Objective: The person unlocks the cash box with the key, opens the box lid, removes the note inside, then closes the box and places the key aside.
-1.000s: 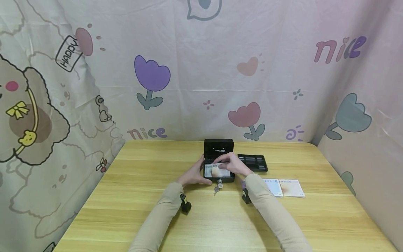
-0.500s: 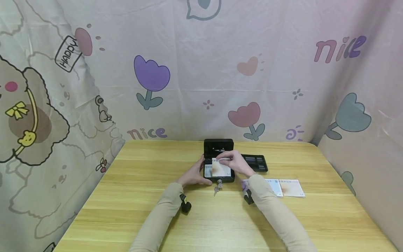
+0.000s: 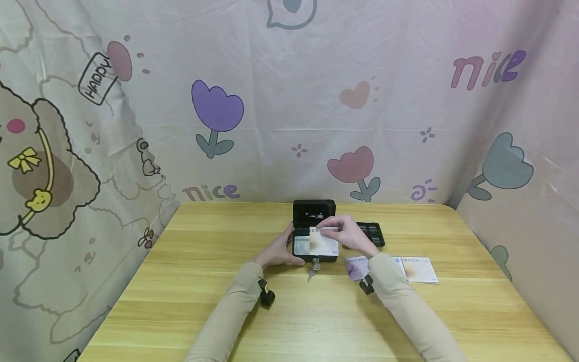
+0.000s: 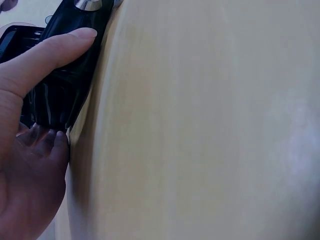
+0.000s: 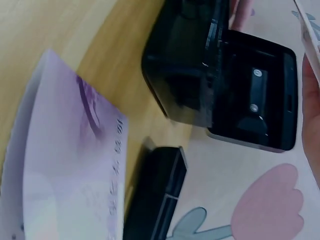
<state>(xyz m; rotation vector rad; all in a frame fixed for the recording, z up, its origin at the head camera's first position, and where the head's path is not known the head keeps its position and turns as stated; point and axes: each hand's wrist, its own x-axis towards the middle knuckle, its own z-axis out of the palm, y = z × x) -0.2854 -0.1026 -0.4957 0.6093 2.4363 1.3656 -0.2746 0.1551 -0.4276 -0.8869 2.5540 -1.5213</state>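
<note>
In the head view a small black cash box [image 3: 303,259] stands with its lid [image 3: 314,213] raised. My left hand [image 3: 278,250] grips the box's left side; the left wrist view has the thumb [image 4: 55,55] lying along its front. Above the box, my right hand [image 3: 350,235] pinches the top edge of a pale banknote [image 3: 323,244], brownish at its left end. Whether it is one note or several I cannot tell. Left of it another greyish note [image 3: 301,245] shows inside the box. Keys [image 3: 311,273] hang from the front lock.
A black compartment tray [image 3: 373,234] lies right of the box, partly behind my right hand. Nearer me are a purple banknote [image 3: 356,268], a bluish one [image 3: 399,265] and a pale brown one [image 3: 420,270]. A printed cloth [image 3: 271,100] hangs behind the table.
My right hand has lifted the pale banknote from inside the box and shifted it to the right. My left hand stays on the box.
</note>
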